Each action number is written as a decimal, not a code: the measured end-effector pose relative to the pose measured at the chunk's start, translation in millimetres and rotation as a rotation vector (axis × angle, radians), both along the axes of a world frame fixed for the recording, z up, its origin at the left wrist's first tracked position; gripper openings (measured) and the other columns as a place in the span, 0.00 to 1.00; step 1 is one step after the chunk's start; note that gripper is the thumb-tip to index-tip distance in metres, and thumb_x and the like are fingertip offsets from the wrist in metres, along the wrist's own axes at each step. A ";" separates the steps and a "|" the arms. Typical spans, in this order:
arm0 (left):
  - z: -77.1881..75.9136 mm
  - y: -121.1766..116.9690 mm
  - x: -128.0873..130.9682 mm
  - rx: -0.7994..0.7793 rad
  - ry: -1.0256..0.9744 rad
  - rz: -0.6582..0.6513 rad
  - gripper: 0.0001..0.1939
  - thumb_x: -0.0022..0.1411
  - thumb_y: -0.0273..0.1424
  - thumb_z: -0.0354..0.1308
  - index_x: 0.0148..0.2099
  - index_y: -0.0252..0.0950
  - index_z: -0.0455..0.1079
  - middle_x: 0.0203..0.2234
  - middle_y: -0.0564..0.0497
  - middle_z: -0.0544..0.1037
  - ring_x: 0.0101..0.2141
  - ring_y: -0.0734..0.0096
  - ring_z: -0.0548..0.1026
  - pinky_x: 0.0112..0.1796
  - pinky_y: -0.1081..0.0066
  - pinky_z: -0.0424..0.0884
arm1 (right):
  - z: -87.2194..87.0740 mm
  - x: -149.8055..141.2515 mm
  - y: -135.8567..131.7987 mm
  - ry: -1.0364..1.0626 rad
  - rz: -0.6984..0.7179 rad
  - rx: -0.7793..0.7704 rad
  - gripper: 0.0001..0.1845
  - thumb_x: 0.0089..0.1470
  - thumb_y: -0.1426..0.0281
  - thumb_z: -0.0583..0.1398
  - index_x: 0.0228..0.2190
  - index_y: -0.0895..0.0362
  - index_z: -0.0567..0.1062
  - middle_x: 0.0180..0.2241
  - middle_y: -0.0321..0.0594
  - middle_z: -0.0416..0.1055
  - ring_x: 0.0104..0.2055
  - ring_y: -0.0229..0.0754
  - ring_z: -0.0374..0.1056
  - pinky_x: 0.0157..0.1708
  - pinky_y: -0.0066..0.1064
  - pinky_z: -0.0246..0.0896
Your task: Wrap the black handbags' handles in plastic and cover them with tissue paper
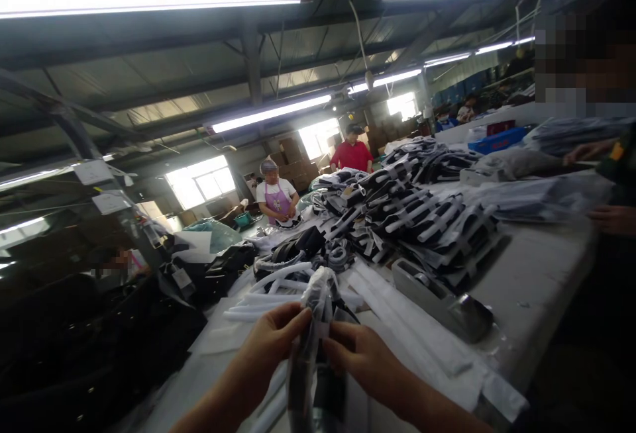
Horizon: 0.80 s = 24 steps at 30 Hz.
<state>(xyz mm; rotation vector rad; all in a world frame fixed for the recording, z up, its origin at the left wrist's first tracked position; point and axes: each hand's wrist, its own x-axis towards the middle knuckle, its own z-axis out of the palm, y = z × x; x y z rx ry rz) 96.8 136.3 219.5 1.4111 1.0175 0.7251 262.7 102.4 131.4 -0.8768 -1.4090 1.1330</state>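
Note:
A dark strap partly wrapped in white film [320, 287] stands upright between my two hands, its lower end hanging toward me. My left hand [281, 337] pinches its left side with thumb and fingers. On the other side my right hand [360, 357] grips it, the fingertips curled against the wrapping. White foam tubes [258, 307] lie just beyond my left hand. Past my right hand, flat white plastic sleeves [407, 320] stretch across the table.
A grey tape dispenser [442, 300] sits right of the sleeves. Behind it rises a large heap of wrapped dark straps [422, 214]. Dark bags [228, 261] lie at left. Co-workers stand across the table, and another person's hand [613, 218] is at the right edge.

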 end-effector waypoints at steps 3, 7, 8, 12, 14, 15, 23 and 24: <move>-2.2 3.8 -4.7 0.060 0.053 0.026 0.27 0.51 0.49 0.69 0.46 0.35 0.76 0.32 0.52 0.80 0.33 0.69 0.76 0.36 0.71 0.71 | 5.0 -3.1 0.9 -0.031 -0.028 0.022 0.14 0.60 0.61 0.58 0.31 0.58 0.77 0.22 0.32 0.66 0.26 0.37 0.62 0.28 0.26 0.55; -1.9 8.1 -7.4 0.142 0.156 0.138 0.33 0.47 0.48 0.72 0.51 0.36 0.71 0.27 0.56 0.76 0.27 0.75 0.73 0.27 0.77 0.65 | 13.3 -7.3 -3.0 0.040 -0.033 0.050 0.10 0.59 0.63 0.59 0.36 0.56 0.77 0.23 0.30 0.65 0.26 0.36 0.61 0.27 0.25 0.54; -0.9 7.8 -7.6 0.135 0.165 0.160 0.34 0.47 0.48 0.72 0.52 0.37 0.69 0.28 0.56 0.76 0.27 0.75 0.73 0.26 0.77 0.65 | 15.5 -8.2 -4.7 0.062 -0.031 0.055 0.09 0.59 0.64 0.60 0.38 0.55 0.77 0.23 0.30 0.66 0.25 0.36 0.61 0.27 0.25 0.53; 6.5 2.6 -8.9 -0.007 0.151 0.038 0.32 0.50 0.53 0.67 0.51 0.37 0.71 0.38 0.49 0.79 0.37 0.66 0.77 0.32 0.73 0.69 | 19.6 -12.2 -11.2 0.097 -0.044 0.056 0.09 0.57 0.67 0.61 0.40 0.55 0.77 0.23 0.30 0.68 0.26 0.36 0.63 0.27 0.25 0.54; 10.7 -0.3 -9.7 -0.057 0.169 -0.068 0.32 0.52 0.56 0.64 0.49 0.36 0.74 0.36 0.48 0.80 0.37 0.64 0.77 0.32 0.73 0.69 | 20.2 -13.8 -12.8 0.098 -0.038 0.044 0.09 0.57 0.68 0.61 0.40 0.56 0.77 0.23 0.30 0.69 0.26 0.36 0.64 0.27 0.25 0.56; 12.2 -1.7 -9.7 -0.063 0.176 -0.100 0.32 0.52 0.57 0.63 0.48 0.35 0.75 0.35 0.48 0.80 0.36 0.64 0.77 0.32 0.73 0.69 | 21.0 -14.2 -13.1 0.098 -0.034 0.037 0.09 0.56 0.68 0.61 0.39 0.56 0.77 0.23 0.31 0.70 0.27 0.37 0.65 0.27 0.25 0.57; -3.0 -13.1 -8.2 -0.040 -0.076 -0.044 0.23 0.56 0.49 0.65 0.44 0.36 0.78 0.34 0.50 0.82 0.35 0.64 0.77 0.36 0.71 0.70 | 5.7 6.0 -11.0 -0.151 -0.216 0.104 0.14 0.59 0.60 0.60 0.40 0.56 0.80 0.29 0.39 0.78 0.31 0.42 0.73 0.32 0.29 0.65; -6.0 -14.1 -10.1 -0.041 -0.090 -0.017 0.22 0.56 0.49 0.65 0.44 0.36 0.78 0.35 0.50 0.82 0.36 0.63 0.78 0.37 0.71 0.70 | -8.8 9.9 -10.7 -0.179 -0.271 0.090 0.18 0.60 0.57 0.58 0.42 0.56 0.80 0.32 0.41 0.79 0.33 0.44 0.74 0.35 0.31 0.67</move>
